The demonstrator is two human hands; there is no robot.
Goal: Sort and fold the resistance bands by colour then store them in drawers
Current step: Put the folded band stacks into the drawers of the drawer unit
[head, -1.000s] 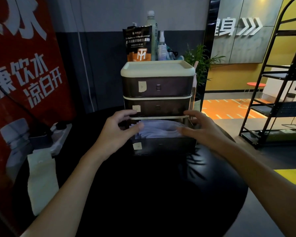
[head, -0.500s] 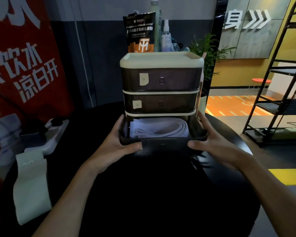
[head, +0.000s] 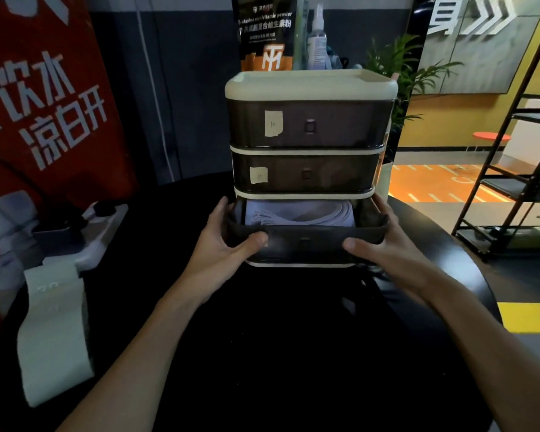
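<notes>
Gripping corners of half-open drawer (head: 306,243).

Left hand (head: 226,244) and right hand (head: 385,249) both grip, thumbs in front, arms outstretched

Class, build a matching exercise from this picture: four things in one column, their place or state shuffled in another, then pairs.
1 top drawer
2 bottom drawer
3 folded pale bands
4 loose pale band

A lying on the table
B partly open, gripped by left hand and right hand
C shut
D inside the bottom drawer

Pairs: 1-C; 2-B; 3-D; 4-A
</notes>
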